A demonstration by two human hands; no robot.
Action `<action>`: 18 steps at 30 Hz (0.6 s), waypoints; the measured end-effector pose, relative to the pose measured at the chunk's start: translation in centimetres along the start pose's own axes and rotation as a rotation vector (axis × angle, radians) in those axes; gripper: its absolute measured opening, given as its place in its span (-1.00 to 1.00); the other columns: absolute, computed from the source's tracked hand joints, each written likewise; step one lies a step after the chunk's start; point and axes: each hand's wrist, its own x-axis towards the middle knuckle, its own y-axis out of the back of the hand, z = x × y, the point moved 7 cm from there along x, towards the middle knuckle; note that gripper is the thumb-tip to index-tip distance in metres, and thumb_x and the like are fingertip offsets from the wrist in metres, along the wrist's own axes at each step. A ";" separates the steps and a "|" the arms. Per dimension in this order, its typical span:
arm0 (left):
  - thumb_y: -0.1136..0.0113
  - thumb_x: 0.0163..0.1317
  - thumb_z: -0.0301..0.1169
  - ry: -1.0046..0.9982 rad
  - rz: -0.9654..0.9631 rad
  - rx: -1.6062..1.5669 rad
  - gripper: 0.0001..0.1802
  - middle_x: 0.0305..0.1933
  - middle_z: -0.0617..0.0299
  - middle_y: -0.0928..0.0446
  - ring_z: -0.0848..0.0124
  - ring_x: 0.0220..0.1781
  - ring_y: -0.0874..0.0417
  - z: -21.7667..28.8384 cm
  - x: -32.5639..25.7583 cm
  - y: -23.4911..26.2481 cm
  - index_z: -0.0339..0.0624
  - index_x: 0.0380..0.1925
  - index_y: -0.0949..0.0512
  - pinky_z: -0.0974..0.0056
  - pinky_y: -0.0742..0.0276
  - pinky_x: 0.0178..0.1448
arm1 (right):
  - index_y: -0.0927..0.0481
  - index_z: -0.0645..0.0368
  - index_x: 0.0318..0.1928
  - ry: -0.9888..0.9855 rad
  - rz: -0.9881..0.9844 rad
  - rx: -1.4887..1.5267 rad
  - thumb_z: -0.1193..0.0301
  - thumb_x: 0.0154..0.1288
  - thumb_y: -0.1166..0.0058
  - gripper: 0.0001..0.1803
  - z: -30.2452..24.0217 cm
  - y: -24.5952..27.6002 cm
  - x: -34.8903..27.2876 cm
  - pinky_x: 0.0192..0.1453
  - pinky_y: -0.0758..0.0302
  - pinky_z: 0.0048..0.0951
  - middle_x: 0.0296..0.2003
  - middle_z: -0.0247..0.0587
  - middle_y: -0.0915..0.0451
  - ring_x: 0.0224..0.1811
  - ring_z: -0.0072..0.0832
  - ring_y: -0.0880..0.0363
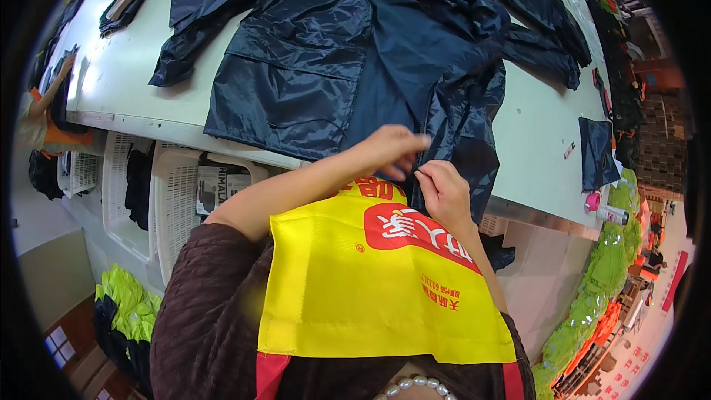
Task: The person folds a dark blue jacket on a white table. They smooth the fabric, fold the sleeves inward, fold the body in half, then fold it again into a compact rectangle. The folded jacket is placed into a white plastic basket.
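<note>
Head cam first: there's a glossy dark navy jacket in thin, crinkly-looking fabric (292,92) spread over a long white tabletop (541,126), neck end away from the person, hem reaching the near edge and part of it drooping over by the hands. Front's undone, so you can see the duller dark blue lining (396,48).

Right hand (446,189) has thumb and forefinger pinched together on the jacket's front edge, down near the hem; can't make out exactly what bit is between them. Left hand (392,150) is right beside it, other fingers bent, index reaching out over the fabric. It's a bit blurred, so I can't tell if it's gripping anything.

Handling-wise, I'd guess it's light for its size, soft and floppy, and pretty slick on the shiny side. Nothing fragile about it, but a loose hold would probably let it slide, and the drooping part could drag the rest off. I'd pinch the front edge low down, where the layers should be a bit firmer, and use the other hand flat on the body. Wouldn't grab mid-panel, it'd likely just bunch up.
</note>
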 end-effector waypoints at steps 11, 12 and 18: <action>-0.27 0.19 -0.30 -0.219 0.054 -0.368 -0.84 -0.44 0.37 -0.46 0.57 -0.39 -0.50 3.3 -0.2 -0.3 -0.12 -0.36 -0.55 0.43 -0.57 -0.28 | -0.59 0.25 -0.28 -0.162 -0.256 0.341 0.53 0.17 -0.18 -0.90 -2.9 -0.2 -0.8 -0.24 -0.49 -0.49 -0.36 -0.11 -0.57 -0.34 -0.35 -0.59; -0.28 0.18 -0.27 -0.284 0.048 -0.378 -0.81 -0.45 0.37 -0.43 0.57 -0.40 -0.50 5.1 -0.3 -0.8 -0.13 -0.34 -0.55 0.44 -0.57 -0.29 | -0.58 0.26 -0.26 -0.151 -0.381 0.444 0.53 0.20 -0.15 -0.90 -3.0 -1.1 -1.2 -0.22 -0.49 -0.48 -0.35 -0.11 -0.58 -0.34 -0.35 -0.59; -0.29 0.15 -0.36 -0.473 -0.056 -0.247 -0.84 -0.51 0.35 -0.52 0.58 -0.54 -0.50 9.3 -0.9 -4.6 -0.22 -0.41 -0.55 0.47 -0.48 -0.44 | -0.35 0.05 0.14 -0.506 -0.049 0.967 -0.01 0.28 0.06 -0.45 5.3 -4.5 -2.3 -0.29 -0.28 -0.70 -0.36 -0.43 -0.43 -0.34 -0.72 -0.38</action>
